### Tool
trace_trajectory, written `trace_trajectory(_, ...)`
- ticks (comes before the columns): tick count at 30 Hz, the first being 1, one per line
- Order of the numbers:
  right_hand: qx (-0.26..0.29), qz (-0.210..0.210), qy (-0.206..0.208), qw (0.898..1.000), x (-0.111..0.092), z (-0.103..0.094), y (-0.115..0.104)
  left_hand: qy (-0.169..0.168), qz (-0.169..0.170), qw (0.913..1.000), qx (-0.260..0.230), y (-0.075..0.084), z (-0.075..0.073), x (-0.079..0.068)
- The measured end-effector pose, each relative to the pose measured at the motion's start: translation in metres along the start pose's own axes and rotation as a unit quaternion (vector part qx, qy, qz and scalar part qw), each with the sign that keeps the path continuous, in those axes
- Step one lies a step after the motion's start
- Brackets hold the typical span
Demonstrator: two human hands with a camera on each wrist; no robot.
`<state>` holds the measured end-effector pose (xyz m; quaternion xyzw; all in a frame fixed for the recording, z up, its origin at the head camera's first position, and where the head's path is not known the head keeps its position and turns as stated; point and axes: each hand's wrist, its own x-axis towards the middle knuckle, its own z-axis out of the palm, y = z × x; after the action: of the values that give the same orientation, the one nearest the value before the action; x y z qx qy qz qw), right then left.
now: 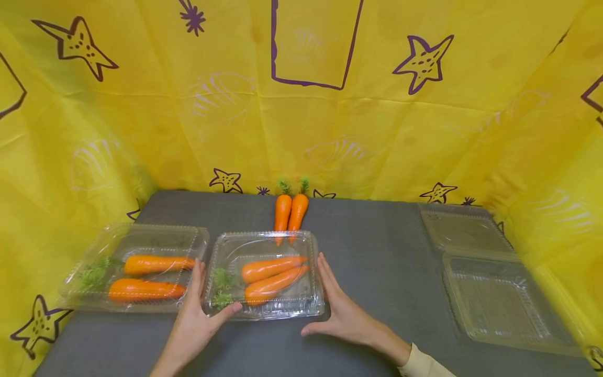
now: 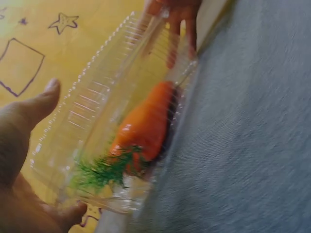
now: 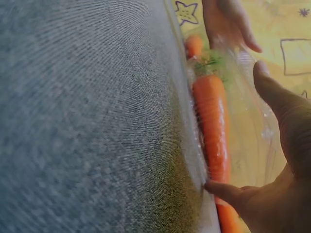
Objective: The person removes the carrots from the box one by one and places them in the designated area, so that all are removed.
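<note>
In the head view, a clear plastic clamshell box (image 1: 264,246) with its lid down holds two carrots (image 1: 273,288) with green tops. My left hand (image 1: 193,309) is at its left side, fingers extended, the thumb by the near left corner. On the other side, my right hand (image 1: 339,309) has straight fingers along the right wall, thumb spread apart. In the left wrist view, a carrot (image 2: 146,126) shows through the clear wall. The right wrist view has my right hand (image 3: 277,160) beside the box; whether every finger touches it I cannot tell.
Left of my left hand stands another lidded clear box (image 1: 160,235) with two carrots. Two loose carrots (image 1: 298,209) lie behind the middle box. An opened clear box (image 1: 499,303) lies at the right of the grey table (image 1: 377,251). A yellow patterned cloth (image 1: 358,120) surrounds the back and sides.
</note>
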<state>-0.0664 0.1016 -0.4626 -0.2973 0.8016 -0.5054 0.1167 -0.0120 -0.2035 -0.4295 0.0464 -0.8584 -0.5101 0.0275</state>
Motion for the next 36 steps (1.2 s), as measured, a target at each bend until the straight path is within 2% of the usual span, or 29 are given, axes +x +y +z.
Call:
trace_trajectory(3,-0.031,0.013,0.000,0.999,-0.002,0.000,0.000,-0.001,-0.017,0.9993,-0.034,-0.001,0.004,-0.001)
trace_trajectory(10,-0.041,0.019,0.011,0.999,-0.006,0.001,0.002,-0.030,-0.033,0.9985,-0.031,-0.006,0.011,-0.004)
trace_trajectory(20,-0.049,0.015,0.038,0.998,-0.021,-0.007,0.012,-0.051,0.044,0.9968,-0.043,-0.014,0.017,-0.006)
trace_trajectory(26,-0.019,0.027,0.057,0.998,-0.031,-0.010,0.012,-0.070,0.059,0.9939,-0.062,-0.013,0.027,-0.008)
trace_trajectory(36,-0.046,0.037,0.066,0.996,-0.049,-0.022,0.010,-0.082,0.082,0.9914,-0.060,-0.009,0.052,-0.003)
